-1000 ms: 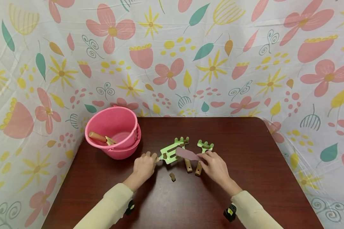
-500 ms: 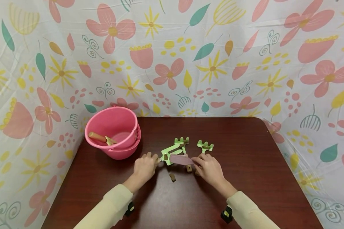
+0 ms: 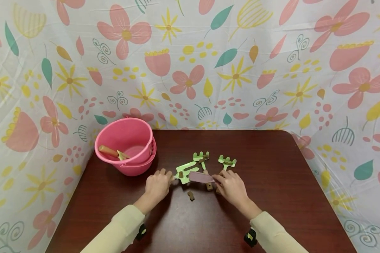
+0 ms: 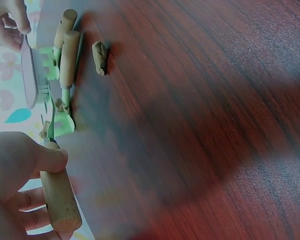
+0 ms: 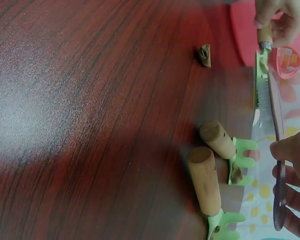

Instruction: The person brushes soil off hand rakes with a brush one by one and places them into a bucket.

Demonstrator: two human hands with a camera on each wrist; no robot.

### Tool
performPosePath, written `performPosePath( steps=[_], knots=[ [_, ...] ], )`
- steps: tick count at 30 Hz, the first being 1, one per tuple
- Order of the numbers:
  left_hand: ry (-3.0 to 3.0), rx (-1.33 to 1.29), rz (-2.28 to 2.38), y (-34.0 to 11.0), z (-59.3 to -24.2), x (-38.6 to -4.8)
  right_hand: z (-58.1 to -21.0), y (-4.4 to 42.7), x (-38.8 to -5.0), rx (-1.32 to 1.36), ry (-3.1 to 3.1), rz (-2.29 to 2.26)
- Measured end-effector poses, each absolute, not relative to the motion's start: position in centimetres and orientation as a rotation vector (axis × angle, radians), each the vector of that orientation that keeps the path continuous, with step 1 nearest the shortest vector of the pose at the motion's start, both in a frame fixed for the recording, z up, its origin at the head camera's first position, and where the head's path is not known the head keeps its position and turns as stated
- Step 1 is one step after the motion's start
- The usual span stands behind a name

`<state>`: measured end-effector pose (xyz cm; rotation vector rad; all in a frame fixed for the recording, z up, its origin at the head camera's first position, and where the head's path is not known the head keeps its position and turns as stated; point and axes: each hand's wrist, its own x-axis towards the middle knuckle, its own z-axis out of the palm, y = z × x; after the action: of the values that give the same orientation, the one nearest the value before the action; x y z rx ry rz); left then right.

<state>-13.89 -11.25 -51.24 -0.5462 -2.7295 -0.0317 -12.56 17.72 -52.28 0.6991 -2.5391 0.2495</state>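
My left hand [image 3: 158,184] grips the wooden handle [image 4: 59,200] of a green garden hand fork [image 3: 181,175], its head raised above the table. Brown dirt-like bits [image 5: 263,65] lie on the fork's head. In my right hand [image 3: 231,185] is a mauve brush [image 3: 200,177], held by its handle, with pale bristles [image 4: 43,84] facing the fork's prongs. The brush hides part of the fork in the head view. Two small green rakes with wooden handles lie behind and beneath: one rake [image 3: 201,157] in the middle, another rake [image 3: 227,161] partly covered by my right hand.
A brown lump [image 3: 191,195] lies on the dark wooden table [image 3: 272,168] in front of the tools. Nested pink buckets [image 3: 126,138] stand at the back left, with a wooden-handled tool [image 3: 108,151] inside. A flowered cloth [image 3: 190,42] hangs behind the table.
The brush has swept left and toward me across the fork's head, then shifted slightly right. The fork has moved a little left, showing more of the middle rake.
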Motion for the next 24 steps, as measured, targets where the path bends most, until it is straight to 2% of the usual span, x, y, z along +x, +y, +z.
performPosePath(
  steps=[24],
  knots=[
    [-2.755,-0.514,-0.039,-13.4,-51.8,-13.7,-52.9,19.6,-12.5,0.628,-2.542,0.257]
  ],
)
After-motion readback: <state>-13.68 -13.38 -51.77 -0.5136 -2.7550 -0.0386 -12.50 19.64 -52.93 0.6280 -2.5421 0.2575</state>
